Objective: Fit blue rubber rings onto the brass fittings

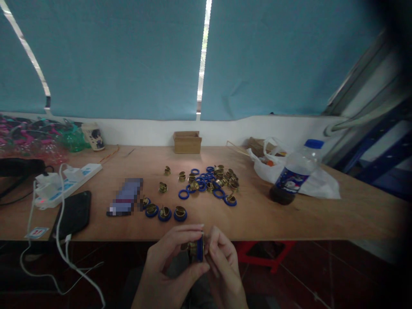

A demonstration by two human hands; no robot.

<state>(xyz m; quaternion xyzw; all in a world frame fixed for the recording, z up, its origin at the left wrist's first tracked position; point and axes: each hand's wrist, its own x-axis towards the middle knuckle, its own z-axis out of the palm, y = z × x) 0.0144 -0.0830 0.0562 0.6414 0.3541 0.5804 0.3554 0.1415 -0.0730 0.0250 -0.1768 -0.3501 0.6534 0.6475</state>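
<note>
In front of the table edge, my left hand [175, 266] grips a brass fitting with a blue ring [200, 249] between thumb and fingers, the ring side facing right. My right hand [223, 266] is closed beside that ring, fingertips pinched together close to its face; what they hold, if anything, is hidden. On the table just beyond, a row of several brass fittings with blue rings [164, 213] stands. Farther back lies a cluster of loose blue rings [183, 194] and bare brass fittings [234, 184], with a few fittings [163, 186] set apart to the left.
A phone [126, 196], a black device [75, 212] and a power strip [74, 184] with white cables lie left. A small cardboard box [187, 143] stands at the back. A cola bottle [291, 180] and white plastic bag [322, 184] are right; a red stool [267, 253] shows below.
</note>
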